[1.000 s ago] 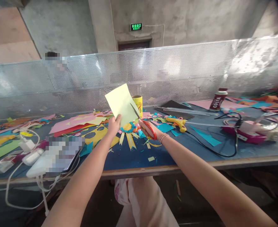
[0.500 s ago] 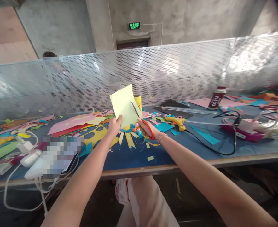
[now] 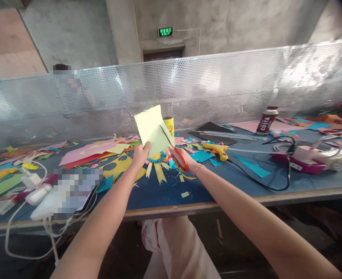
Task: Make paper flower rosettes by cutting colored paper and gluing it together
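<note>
Pale yellow paper (image 3: 150,130) is pinched by its lower left edge in my left hand (image 3: 142,153), thumb in front. Red-handled scissors (image 3: 182,158) sit in my right hand (image 3: 179,155), fingers wrapped round the handles. Their dark blades point up and left at the right side of the paper; I cannot tell how far the cut runs. Just below the paper lies a rosette (image 3: 158,166) with a blue fringe and yellow ribbon tails, partly hidden. Behind the paper stands a yellow can (image 3: 170,128). Yellow paper with round holes (image 3: 117,166) lies left of the rosette.
A yellow glue gun (image 3: 219,150) with a black cord lies to the right. Farther right stand a brown Costa bottle (image 3: 266,121) and a magenta power strip (image 3: 299,162). Pink sheets (image 3: 86,151), a power bank and cables (image 3: 45,203) are left. A perforated metal screen (image 3: 107,100) runs behind.
The paper has tilted slightly and its top edge has dipped a little. The scissors have shifted slightly left with my right hand. Both hands keep their hold.
</note>
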The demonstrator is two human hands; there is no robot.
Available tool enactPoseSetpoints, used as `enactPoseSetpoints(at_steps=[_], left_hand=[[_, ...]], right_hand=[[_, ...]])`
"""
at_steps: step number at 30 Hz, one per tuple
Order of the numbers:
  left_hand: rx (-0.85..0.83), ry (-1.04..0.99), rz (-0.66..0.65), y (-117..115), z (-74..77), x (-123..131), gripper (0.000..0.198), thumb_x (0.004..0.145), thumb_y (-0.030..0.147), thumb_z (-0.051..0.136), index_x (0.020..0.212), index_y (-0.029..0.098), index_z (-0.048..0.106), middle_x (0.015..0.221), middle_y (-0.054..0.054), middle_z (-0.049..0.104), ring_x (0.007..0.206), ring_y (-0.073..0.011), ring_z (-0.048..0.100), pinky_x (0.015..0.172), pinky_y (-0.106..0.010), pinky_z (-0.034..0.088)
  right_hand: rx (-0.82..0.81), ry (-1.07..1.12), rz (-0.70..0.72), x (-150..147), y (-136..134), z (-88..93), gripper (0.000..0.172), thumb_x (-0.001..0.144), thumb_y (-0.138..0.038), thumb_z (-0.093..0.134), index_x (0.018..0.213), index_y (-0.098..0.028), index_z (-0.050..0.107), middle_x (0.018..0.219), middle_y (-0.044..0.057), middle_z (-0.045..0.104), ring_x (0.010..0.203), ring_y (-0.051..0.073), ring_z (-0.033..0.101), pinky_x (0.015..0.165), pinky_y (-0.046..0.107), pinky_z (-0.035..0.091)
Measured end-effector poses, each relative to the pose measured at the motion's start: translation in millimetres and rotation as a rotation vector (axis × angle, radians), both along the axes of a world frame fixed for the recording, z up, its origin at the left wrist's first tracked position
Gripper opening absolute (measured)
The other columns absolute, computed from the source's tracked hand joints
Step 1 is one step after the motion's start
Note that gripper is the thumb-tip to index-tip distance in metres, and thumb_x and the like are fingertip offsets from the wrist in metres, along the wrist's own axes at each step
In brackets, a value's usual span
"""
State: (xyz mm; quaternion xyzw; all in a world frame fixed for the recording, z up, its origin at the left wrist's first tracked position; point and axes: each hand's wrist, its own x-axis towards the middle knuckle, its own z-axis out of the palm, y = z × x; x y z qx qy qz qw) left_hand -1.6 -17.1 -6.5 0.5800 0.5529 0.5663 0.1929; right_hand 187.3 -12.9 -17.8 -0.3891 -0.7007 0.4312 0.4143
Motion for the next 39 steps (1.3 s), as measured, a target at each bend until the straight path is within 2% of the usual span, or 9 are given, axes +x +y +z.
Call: enactPoseSetpoints(at_steps=[4, 9, 13, 17, 23, 25, 30, 35, 39], left_hand=[[0.000, -0.016, -0.044, 0.2, -1.2, 0.5, 0.037, 0.076, 0.047, 0.056, 0.057, 0.017, 0.046, 0.039, 0.005, 0.036, 0.038, -0.0100, 0.039, 0.040, -0.022, 0.027], [-0.005, 0.057, -0.069, 1.2, -2.5, 2.0, 0.038, 0.079, 0.045, 0.053, 0.054, 0.017, 0.046, 0.039, 0.004, 0.037, 0.038, -0.0093, 0.037, 0.041, -0.022, 0.026], [-0.015, 0.083, -0.098, 1.0, -2.4, 3.9, 0.034, 0.079, 0.044, 0.053, 0.059, 0.016, 0.052, 0.041, 0.003, 0.043, 0.041, -0.0113, 0.044, 0.042, -0.022, 0.031], [-0.054, 0.095, -0.089, -0.2, -1.8, 5.2, 0.035, 0.081, 0.043, 0.050, 0.059, 0.016, 0.051, 0.039, 0.003, 0.044, 0.038, -0.0120, 0.046, 0.041, -0.022, 0.033], [-0.100, 0.081, -0.118, -1.0, -1.8, 5.3, 0.036, 0.083, 0.043, 0.049, 0.059, 0.016, 0.050, 0.035, 0.004, 0.041, 0.031, -0.0101, 0.041, 0.036, -0.021, 0.031], [-0.088, 0.086, -0.120, -0.6, -2.2, 5.2, 0.035, 0.084, 0.042, 0.049, 0.059, 0.016, 0.050, 0.035, 0.004, 0.042, 0.031, -0.0098, 0.041, 0.036, -0.020, 0.031], [-0.111, 0.072, -0.129, 0.8, -4.2, 4.3, 0.038, 0.084, 0.044, 0.048, 0.058, 0.016, 0.049, 0.036, 0.004, 0.042, 0.030, -0.0099, 0.040, 0.034, -0.021, 0.030], [-0.072, 0.077, -0.159, 3.0, -7.1, 4.2, 0.037, 0.080, 0.046, 0.052, 0.060, 0.016, 0.053, 0.038, 0.003, 0.042, 0.036, -0.0107, 0.042, 0.039, -0.021, 0.031], [-0.055, 0.133, -0.204, 5.0, -8.9, 5.3, 0.036, 0.077, 0.048, 0.056, 0.062, 0.015, 0.056, 0.047, 0.001, 0.049, 0.044, -0.0117, 0.044, 0.041, -0.022, 0.031]], right_hand=[[-0.090, 0.103, 0.121, 0.8, -0.8, -0.7, 0.053, 0.080, -0.069, 0.040, 0.058, -0.022, 0.032, 0.041, -0.006, 0.033, 0.035, 0.006, 0.030, 0.035, 0.022, 0.027], [-0.194, 0.190, 0.150, 2.2, 1.7, 1.4, 0.050, 0.080, -0.068, 0.042, 0.062, -0.021, 0.039, 0.043, -0.006, 0.035, 0.037, 0.006, 0.031, 0.035, 0.021, 0.028], [-0.277, 0.222, 0.169, 1.7, 3.1, 2.8, 0.052, 0.078, -0.071, 0.042, 0.063, -0.021, 0.042, 0.045, -0.006, 0.036, 0.036, 0.006, 0.032, 0.034, 0.021, 0.028], [-0.245, 0.212, 0.159, 0.6, 3.0, 1.6, 0.053, 0.078, -0.071, 0.041, 0.060, -0.021, 0.039, 0.043, -0.007, 0.033, 0.034, 0.006, 0.031, 0.033, 0.021, 0.027], [-0.018, 0.056, 0.019, -0.7, 0.5, 0.5, 0.055, 0.081, -0.069, 0.037, 0.053, -0.022, 0.037, 0.033, -0.004, 0.034, 0.031, 0.007, 0.034, 0.035, 0.022, 0.031], [0.006, 0.036, -0.019, -1.5, 0.6, 0.1, 0.055, 0.081, -0.070, 0.038, 0.053, -0.021, 0.038, 0.032, -0.004, 0.034, 0.031, 0.007, 0.033, 0.035, 0.021, 0.030], [-0.022, 0.045, -0.012, -2.4, 2.3, -1.4, 0.054, 0.080, -0.071, 0.039, 0.056, -0.022, 0.038, 0.032, -0.005, 0.034, 0.030, 0.007, 0.033, 0.034, 0.021, 0.030], [-0.181, 0.176, 0.127, -0.8, 3.2, -0.8, 0.055, 0.079, -0.072, 0.038, 0.057, -0.022, 0.035, 0.037, -0.007, 0.033, 0.032, 0.006, 0.030, 0.034, 0.021, 0.027], [-0.163, 0.212, 0.120, -0.7, 3.4, 0.6, 0.057, 0.078, -0.074, 0.036, 0.056, -0.021, 0.034, 0.041, -0.006, 0.036, 0.034, 0.006, 0.034, 0.036, 0.021, 0.030]])
